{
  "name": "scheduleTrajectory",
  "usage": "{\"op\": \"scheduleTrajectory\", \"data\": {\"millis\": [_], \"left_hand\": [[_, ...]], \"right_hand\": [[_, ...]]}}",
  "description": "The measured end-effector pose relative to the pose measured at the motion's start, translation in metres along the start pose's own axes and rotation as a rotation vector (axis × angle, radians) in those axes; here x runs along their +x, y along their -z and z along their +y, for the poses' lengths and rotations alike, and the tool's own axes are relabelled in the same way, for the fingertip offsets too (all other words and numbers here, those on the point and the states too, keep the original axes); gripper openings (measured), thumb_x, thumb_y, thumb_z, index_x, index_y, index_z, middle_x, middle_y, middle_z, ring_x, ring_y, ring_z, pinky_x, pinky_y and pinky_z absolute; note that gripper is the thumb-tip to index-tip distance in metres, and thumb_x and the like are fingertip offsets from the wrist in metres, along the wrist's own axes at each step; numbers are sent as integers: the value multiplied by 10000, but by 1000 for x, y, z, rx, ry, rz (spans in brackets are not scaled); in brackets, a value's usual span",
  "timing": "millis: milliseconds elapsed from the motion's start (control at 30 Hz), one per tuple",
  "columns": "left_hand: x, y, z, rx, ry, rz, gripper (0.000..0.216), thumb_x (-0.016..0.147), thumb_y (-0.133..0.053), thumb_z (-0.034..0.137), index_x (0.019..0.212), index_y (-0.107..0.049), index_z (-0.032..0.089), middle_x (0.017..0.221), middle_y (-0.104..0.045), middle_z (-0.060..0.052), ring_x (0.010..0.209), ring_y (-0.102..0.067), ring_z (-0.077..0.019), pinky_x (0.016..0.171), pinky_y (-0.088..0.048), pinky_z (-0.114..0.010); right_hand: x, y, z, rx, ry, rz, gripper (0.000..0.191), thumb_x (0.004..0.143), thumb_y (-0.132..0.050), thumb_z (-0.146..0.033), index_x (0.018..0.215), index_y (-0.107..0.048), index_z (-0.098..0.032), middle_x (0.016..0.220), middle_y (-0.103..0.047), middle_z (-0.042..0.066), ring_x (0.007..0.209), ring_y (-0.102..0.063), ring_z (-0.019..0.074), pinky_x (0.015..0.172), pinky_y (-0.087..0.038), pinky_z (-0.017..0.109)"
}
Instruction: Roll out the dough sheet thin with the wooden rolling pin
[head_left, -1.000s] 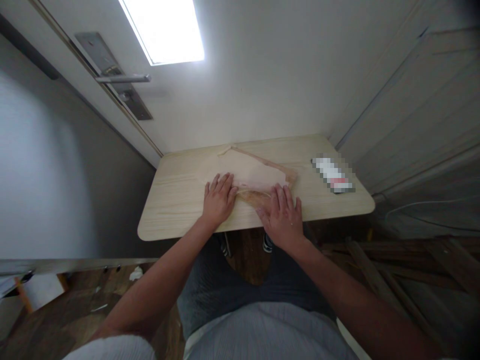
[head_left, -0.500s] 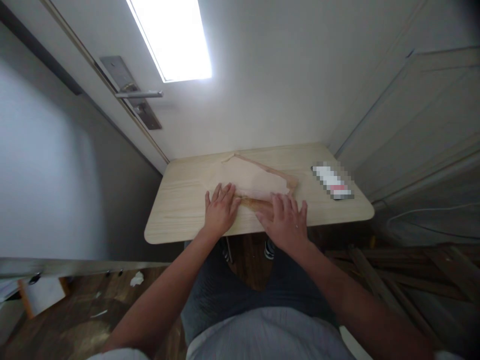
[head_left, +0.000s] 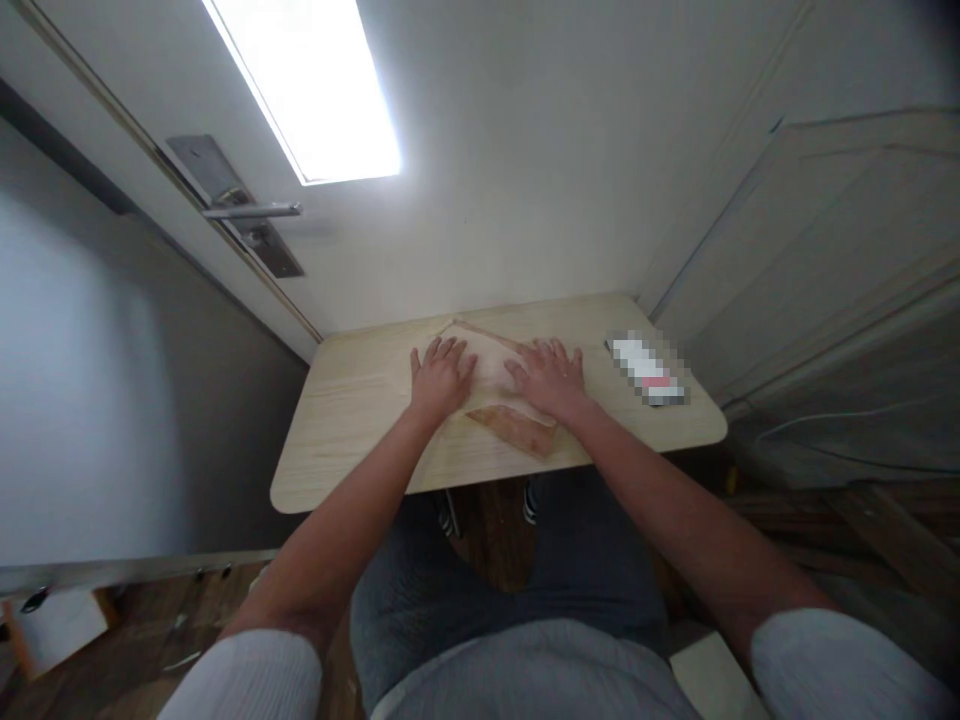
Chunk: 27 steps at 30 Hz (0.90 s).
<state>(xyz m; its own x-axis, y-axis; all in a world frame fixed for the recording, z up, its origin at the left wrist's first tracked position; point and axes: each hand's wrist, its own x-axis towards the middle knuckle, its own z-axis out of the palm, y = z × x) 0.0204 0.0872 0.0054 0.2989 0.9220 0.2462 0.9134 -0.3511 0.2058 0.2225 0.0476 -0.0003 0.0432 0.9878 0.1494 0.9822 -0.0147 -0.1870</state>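
Observation:
A pale pink, thin piece of cloth lies flat on a small light wooden table. Its darker tan edge shows near the table's front. My left hand lies flat on the cloth's left part, fingers spread and pointing away from me. My right hand lies flat on the cloth's right part, fingers spread too. Both palms press down on the fabric, a small gap between them.
A blurred white oblong object lies on the table's right side. A white door with a metal handle stands behind the table at left. Wooden slats lie on the floor at right. My grey-clad legs are under the table.
Both hands have slid away from me over the cloth, from its near edge toward the table's middle. The near tan edge is now uncovered.

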Motion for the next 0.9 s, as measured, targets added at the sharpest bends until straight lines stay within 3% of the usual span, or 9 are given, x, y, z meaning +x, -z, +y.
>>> {"op": "scheduleTrajectory", "data": {"millis": [133, 267, 600, 900], "left_hand": [[46, -9, -3, -35, 11, -11, 488, 1046, -308, 485, 1398, -567, 268, 1505, -558, -98, 1421, -452, -282, 1195, -282, -610], [67, -23, -3, -19, -32, -60, 475, 1040, -344, 474, 1388, -563, 236, 1487, -562, -120, 1403, -458, -292, 1187, -295, -587], [49, -25, 0, -6, -85, -87, 555, 1054, -252, 515, 1459, -481, 213, 1568, -455, -143, 1456, -375, -315, 1203, -253, -567], [27, -20, 3, 0, -64, -110, 576, 1052, -251, 529, 1516, -435, 241, 1633, -379, -116, 1502, -312, -323, 1220, -207, -589]], "right_hand": [[26, -5, 5, -10, -20, -58, 588, 1029, -325, -580, 1476, -528, -256, 1573, -451, 146, 1479, -306, 400, 1142, -176, 718], [35, -10, 7, -10, -41, -66, 587, 1035, -317, -565, 1496, -506, -254, 1589, -432, 138, 1487, -301, 388, 1151, -199, 703], [19, -12, 2, -3, -47, -77, 580, 1041, -314, -554, 1521, -472, -268, 1609, -406, 125, 1488, -297, 396, 1159, -194, 677], [-6, -12, -6, -26, -1, 1, 599, 1048, -336, -525, 1524, -452, -180, 1586, -428, 161, 1443, -344, 397, 1149, -194, 639]]}}
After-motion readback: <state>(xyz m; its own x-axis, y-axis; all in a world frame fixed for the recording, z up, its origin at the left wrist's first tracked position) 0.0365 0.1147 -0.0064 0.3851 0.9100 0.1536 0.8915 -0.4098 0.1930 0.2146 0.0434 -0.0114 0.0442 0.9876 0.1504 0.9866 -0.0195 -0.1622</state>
